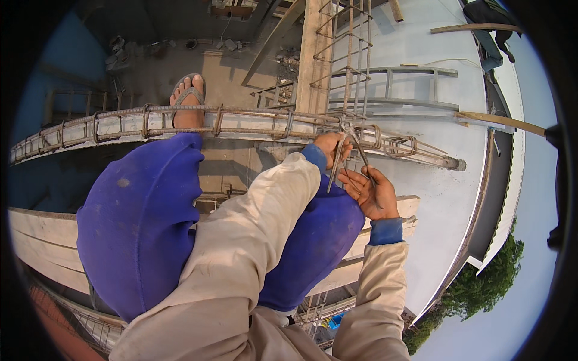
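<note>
A pair of pincers [360,150] stands with its jaws at the steel bars where an upright rebar cage [349,54] meets a long horizontal rebar cage [241,130]. My left hand [328,148] is closed, its curled fingers around one handle close below the jaws. Palm up, my right hand [374,196] has its fingers bent about the end of the other handle. Thin tie wire [348,174] hangs between the two hands. What the jaws grip is too small to make out.
My sandalled foot [188,102] rests on the horizontal beam. A wooden post [313,60] rises beside the upright cage. Planks [48,240] lie below my legs, and a metal ladder [415,71] lies on the pale surface at right. Another person's leg [489,51] shows at upper right.
</note>
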Action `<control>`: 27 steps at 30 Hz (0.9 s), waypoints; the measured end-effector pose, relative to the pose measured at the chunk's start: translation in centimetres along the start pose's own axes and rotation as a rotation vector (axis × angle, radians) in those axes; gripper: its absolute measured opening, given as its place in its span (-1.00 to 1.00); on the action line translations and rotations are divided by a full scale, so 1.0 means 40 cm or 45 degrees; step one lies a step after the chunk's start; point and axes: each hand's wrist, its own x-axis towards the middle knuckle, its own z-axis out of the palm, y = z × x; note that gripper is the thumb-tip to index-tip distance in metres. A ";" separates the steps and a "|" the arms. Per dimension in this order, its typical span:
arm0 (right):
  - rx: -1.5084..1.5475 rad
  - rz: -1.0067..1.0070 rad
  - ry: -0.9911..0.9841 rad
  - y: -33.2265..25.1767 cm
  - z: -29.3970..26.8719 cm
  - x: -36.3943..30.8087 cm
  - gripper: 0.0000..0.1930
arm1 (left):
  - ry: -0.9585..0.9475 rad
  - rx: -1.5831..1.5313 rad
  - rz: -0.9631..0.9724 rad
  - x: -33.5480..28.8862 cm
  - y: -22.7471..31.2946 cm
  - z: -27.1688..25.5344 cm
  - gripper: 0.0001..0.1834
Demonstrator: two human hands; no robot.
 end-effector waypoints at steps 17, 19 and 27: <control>0.052 -1.099 0.021 0.264 -0.121 -0.353 -0.63 | -0.610 1.638 1.160 -0.450 -0.290 0.375 -0.73; 0.005 -1.452 -0.007 0.299 -0.071 -0.371 -0.62 | -0.572 1.553 1.381 -0.508 -0.296 0.367 -0.72; 0.594 -1.523 -0.296 0.212 0.080 -0.314 -0.69 | -0.260 1.020 1.799 -0.716 -0.021 0.449 -0.74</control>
